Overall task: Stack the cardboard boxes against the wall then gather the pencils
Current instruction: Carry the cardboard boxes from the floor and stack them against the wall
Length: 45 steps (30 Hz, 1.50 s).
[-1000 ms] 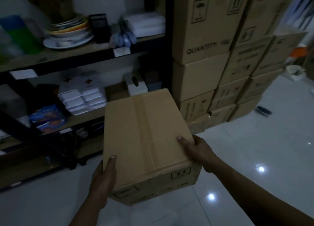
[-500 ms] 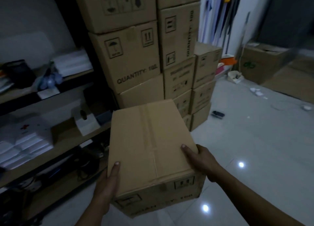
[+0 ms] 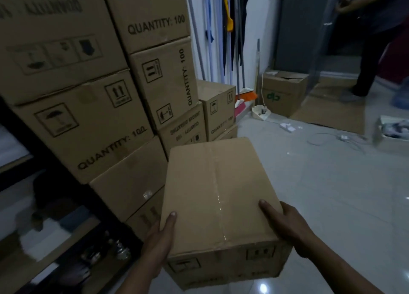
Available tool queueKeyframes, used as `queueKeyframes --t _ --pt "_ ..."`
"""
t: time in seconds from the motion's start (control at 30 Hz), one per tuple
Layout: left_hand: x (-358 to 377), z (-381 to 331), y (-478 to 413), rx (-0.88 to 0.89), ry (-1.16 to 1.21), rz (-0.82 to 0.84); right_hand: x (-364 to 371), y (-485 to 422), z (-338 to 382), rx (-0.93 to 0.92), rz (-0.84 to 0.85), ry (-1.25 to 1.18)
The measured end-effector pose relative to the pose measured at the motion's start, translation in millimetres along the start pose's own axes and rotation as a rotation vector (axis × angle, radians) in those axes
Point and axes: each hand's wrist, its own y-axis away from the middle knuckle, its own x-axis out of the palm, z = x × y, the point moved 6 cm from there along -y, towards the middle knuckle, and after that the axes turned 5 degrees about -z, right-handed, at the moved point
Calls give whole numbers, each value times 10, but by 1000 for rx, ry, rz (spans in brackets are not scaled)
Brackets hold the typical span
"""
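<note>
Head view: box (image 3: 217, 189) clasped at both sides by left hand (image 3: 158, 247) and right hand (image 3: 287, 225), thumbs on top; swung from shelving (image 3: 51, 161) to beside wall stack (image 3: 88, 125), placement on short column (image 3: 218, 103) likely next

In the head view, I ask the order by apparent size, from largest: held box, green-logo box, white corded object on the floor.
1. held box, though it is nearest the camera, so its true size is unsure.
2. green-logo box.
3. white corded object.

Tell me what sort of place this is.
Likely a stockroom or storage room: cardboard cartons marked "QUANTITY: 100" stacked high, a shelving rack of goods on the left, and broom handles leaning in the corner, with one more cardboard box being carried.
</note>
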Motion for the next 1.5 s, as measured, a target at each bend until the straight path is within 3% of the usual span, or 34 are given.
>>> queueKeyframes --t 0.53,0.97,1.5 --pt "1746 -1268 -1071 67 -56 207 -867 -1661 274 95 -160 -15" --pt "3152 -2035 -1031 -67 63 60 -1956 -3393 736 -6 9 83" --pt "4267 -2556 -1408 -197 209 -158 -2256 -5257 1188 -67 231 200"
